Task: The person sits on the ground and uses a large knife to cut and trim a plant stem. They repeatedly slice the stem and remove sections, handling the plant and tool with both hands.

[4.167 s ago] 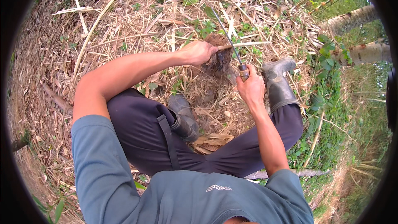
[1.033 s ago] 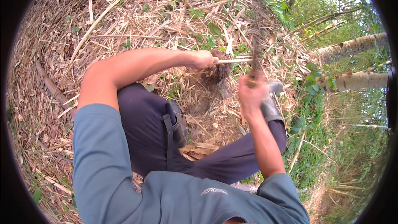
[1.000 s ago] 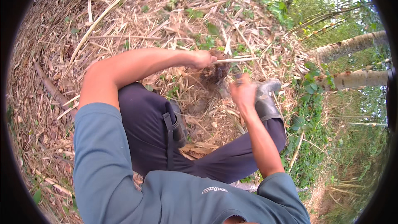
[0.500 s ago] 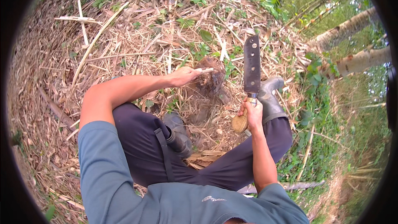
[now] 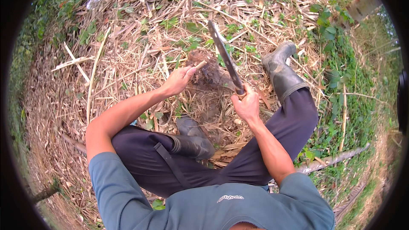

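Observation:
My left hand (image 5: 179,81) is closed round a short pale stick (image 5: 201,64), whose end rests on or just above a brown stump (image 5: 209,76); I cannot tell whether they touch. In my right hand (image 5: 247,104) is a machete (image 5: 224,54) with a dark, broad blade. The fist hides most of its handle. Its blade points up and to the left, seen nearly edge-on, and lies to the right of the stick with a gap between them.
My boots stand on either side of the stump, the right boot (image 5: 283,69) farther out than the left boot (image 5: 194,142). Dry leaves and straw (image 5: 140,59) cover the ground. Green plants (image 5: 332,119) and a fallen branch (image 5: 336,158) lie to the right, near tree trunks (image 5: 362,6).
My right hand has moved left and slightly up, and the machete has turned from flat-on to nearly edge-on, tilting left toward the stick. My left hand has shifted slightly left, still gripping the stick.

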Demonstrator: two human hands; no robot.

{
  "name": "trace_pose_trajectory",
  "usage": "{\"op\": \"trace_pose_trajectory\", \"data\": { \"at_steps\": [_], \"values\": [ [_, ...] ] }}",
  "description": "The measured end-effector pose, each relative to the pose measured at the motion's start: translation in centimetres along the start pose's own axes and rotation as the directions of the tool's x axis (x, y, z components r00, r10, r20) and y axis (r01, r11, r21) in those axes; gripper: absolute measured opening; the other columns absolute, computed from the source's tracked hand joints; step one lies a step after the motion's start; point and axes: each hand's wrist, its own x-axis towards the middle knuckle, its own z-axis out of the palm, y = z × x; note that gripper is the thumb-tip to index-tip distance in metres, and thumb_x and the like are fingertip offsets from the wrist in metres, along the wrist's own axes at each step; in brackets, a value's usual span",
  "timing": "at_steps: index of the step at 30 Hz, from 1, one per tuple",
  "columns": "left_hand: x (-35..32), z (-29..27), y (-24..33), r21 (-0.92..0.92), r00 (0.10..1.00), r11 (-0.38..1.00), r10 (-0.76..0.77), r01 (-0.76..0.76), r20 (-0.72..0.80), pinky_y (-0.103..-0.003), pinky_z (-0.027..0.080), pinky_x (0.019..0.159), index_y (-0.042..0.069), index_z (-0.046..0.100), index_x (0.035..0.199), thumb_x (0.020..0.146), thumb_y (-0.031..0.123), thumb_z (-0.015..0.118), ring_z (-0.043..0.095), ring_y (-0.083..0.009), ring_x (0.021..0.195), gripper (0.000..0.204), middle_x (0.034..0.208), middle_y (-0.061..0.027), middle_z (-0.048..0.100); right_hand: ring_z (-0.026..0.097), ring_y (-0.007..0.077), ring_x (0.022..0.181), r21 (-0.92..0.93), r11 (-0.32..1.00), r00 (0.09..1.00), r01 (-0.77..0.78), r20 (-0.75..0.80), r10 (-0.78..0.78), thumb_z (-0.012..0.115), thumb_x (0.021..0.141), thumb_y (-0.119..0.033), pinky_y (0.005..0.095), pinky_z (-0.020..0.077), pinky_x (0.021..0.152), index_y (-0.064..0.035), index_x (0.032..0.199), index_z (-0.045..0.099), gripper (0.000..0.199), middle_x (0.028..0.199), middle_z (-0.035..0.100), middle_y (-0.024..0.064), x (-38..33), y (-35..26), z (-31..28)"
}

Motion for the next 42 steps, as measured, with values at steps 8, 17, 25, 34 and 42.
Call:
{"op": "trace_pose_trajectory", "data": {
  "at_steps": [8,17,25,34,42],
  "values": [
    [0.9,-0.2,2.4,0.115,0.997,0.991,0.075,-0.075,0.005,-0.047,0.047,0.070,0.003,0.056,0.106,0.108,0.040,0.041,0.062,-0.0355,0.072,0.040,0.076,-0.0190,0.061,0.053,0.0235,0.054,-0.137,0.972,0.976,0.193,-0.078,-0.205,0.068,0.078,-0.016,0.0390,0.0446,0.057,-0.0011,0.091,0.060,0.021,0.059,0.054,0.0114,2.0,0.4,1.2],
    [2.0,0.3,3.4,0.117,0.999,0.992,0.037,-0.036,-0.012,-0.050,0.042,0.071,0.001,0.051,0.097,0.109,0.045,0.037,0.055,-0.0412,0.074,0.047,0.075,-0.0219,0.054,0.062,0.0299,0.057,-0.153,0.984,0.996,0.093,0.020,-0.091,0.069,0.075,-0.017,0.0413,0.0486,0.060,-0.0009,0.093,0.062,0.025,0.062,0.061,0.0154,3.9,0.8,2.2],
    [3.7,0.2,6.4,0.271,0.999,0.962,-0.034,0.022,0.040,-0.055,0.049,0.086,0.000,0.065,0.108,0.108,0.039,0.035,0.063,-0.0500,0.097,0.049,0.094,-0.0299,0.066,0.062,0.0216,0.060,-0.053,0.956,0.955,0.287,-0.065,-0.291,0.069,0.085,-0.018,0.0363,0.0507,0.061,0.0026,0.096,0.064,0.024,0.070,0.066,0.0142,4.0,0.4,3.0],
    [4.8,-1.0,5.5,0.434,0.964,0.901,-0.091,-0.028,0.251,-0.053,0.053,0.087,0.014,0.054,0.144,0.108,0.029,0.032,0.069,-0.0424,0.096,0.044,0.100,-0.0290,0.068,0.071,0.0372,0.074,-0.186,0.928,0.947,0.321,0.051,-0.318,0.069,0.092,-0.025,0.0452,0.0546,0.066,0.0001,0.099,0.062,0.027,0.080,0.070,0.0187,5.6,-1.8,2.5],
    [5.3,-1.5,5.5,0.413,0.946,0.911,-0.112,-0.024,0.303,-0.049,0.053,0.087,0.015,0.049,0.149,0.108,0.018,0.027,0.070,-0.0387,0.097,0.047,0.098,-0.0285,0.068,0.070,0.0378,0.068,-0.213,0.919,0.943,0.332,0.087,-0.320,0.068,0.090,-0.020,0.0457,0.0547,0.064,-0.0009,0.096,0.061,0.021,0.072,0.068,0.0188,6.1,-4.1,2.4]
  ]
}}
